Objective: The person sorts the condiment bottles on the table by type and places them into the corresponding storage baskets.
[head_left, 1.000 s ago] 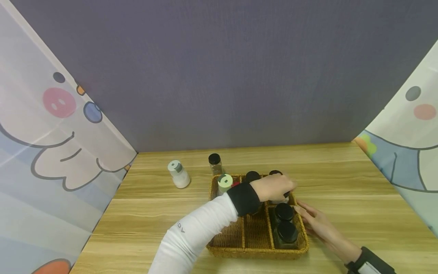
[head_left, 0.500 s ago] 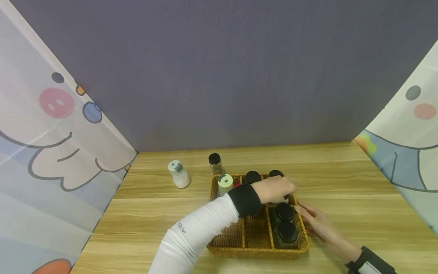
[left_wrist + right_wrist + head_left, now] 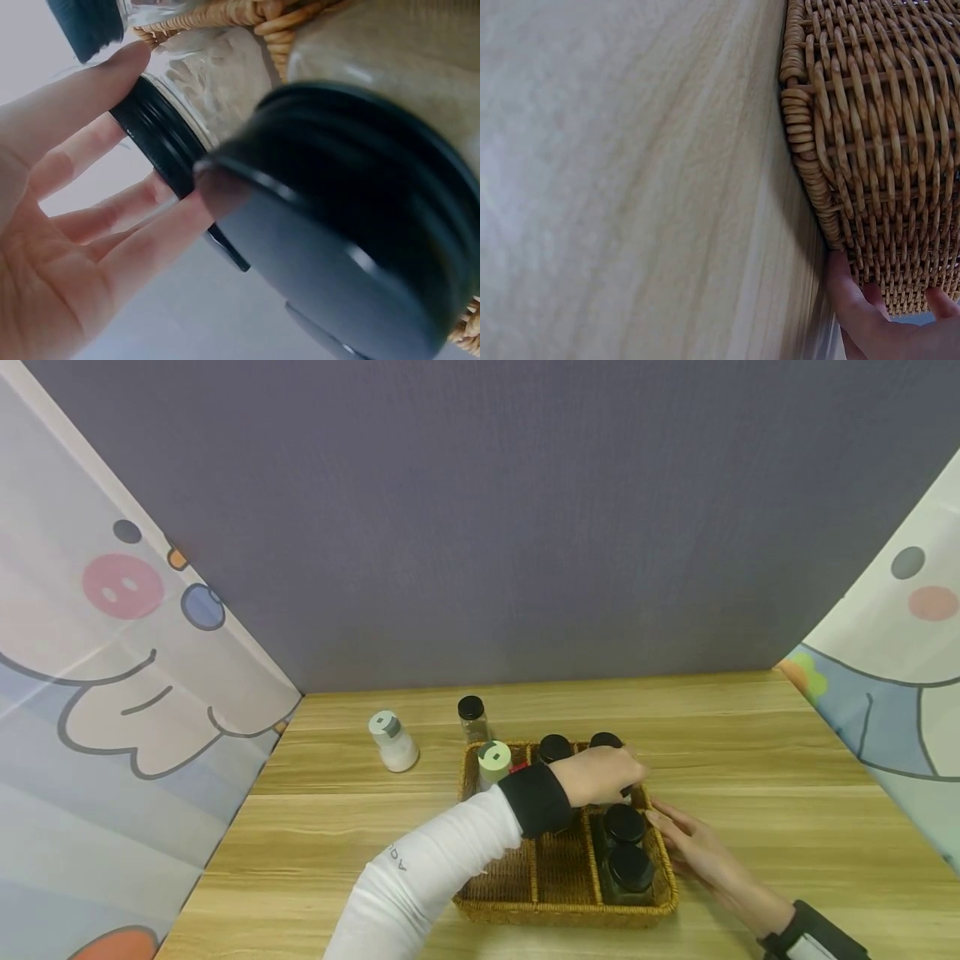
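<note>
Both hands unmoved, left hand gripping jar

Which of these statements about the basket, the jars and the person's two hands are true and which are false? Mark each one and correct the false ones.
1. The wicker basket stands on a wooden table. True.
2. The right hand lifts a jar out of the basket. False: it rests against the basket's outer right side and holds no jar.
3. The left hand has its fingers round a black-lidded jar in the basket. True.
4. The white bottle stands inside the basket. False: it stands on the table, left of the basket.
5. Every jar in the basket has a black lid. False: one at the back left has a pale green lid.
</note>
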`<action>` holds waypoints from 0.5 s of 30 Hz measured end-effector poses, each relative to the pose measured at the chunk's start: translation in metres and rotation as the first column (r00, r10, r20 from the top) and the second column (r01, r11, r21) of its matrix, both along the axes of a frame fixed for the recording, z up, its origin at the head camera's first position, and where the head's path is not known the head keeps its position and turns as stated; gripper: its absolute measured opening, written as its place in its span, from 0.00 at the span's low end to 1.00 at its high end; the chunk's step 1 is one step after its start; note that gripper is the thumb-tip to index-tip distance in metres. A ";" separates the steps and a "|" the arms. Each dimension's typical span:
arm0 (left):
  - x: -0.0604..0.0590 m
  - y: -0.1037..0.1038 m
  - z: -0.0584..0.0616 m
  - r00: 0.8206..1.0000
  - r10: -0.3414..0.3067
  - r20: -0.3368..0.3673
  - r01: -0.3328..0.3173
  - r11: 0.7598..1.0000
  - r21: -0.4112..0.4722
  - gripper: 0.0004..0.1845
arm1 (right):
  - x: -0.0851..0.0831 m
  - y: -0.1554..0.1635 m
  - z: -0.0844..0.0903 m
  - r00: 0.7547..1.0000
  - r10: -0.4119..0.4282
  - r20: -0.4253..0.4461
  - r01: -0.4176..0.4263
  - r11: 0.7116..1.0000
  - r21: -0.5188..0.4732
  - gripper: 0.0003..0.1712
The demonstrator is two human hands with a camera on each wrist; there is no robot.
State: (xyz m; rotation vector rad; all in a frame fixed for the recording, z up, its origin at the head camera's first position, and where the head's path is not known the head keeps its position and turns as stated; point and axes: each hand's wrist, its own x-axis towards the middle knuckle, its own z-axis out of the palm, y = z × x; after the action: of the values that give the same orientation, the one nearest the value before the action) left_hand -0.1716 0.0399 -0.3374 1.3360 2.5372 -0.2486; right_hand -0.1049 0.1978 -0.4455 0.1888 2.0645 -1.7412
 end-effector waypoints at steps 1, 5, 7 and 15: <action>0.000 0.000 0.000 1.000 0.005 0.002 -0.005 1.000 0.005 0.09 | 0.000 0.000 0.000 1.000 -0.001 -0.001 0.001 1.000 -0.003 0.39; 0.001 -0.001 0.001 1.000 0.015 -0.010 -0.015 1.000 -0.001 0.10 | 0.000 0.000 0.000 1.000 -0.001 -0.003 0.001 1.000 -0.008 0.39; 0.002 -0.002 0.002 1.000 0.015 -0.027 -0.015 1.000 -0.009 0.11 | 0.000 0.000 0.000 1.000 -0.001 -0.001 0.001 1.000 -0.009 0.39; 0.004 -0.005 0.006 0.998 0.025 -0.050 -0.025 1.000 -0.010 0.14 | 0.000 0.000 0.000 1.000 0.008 -0.004 -0.008 1.000 0.003 0.39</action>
State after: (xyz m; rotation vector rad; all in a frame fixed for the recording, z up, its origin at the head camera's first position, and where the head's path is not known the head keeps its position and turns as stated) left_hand -0.1677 0.0353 -0.3312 1.3089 2.5884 -0.2937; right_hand -0.1051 0.1979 -0.4457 0.1772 2.0681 -1.7355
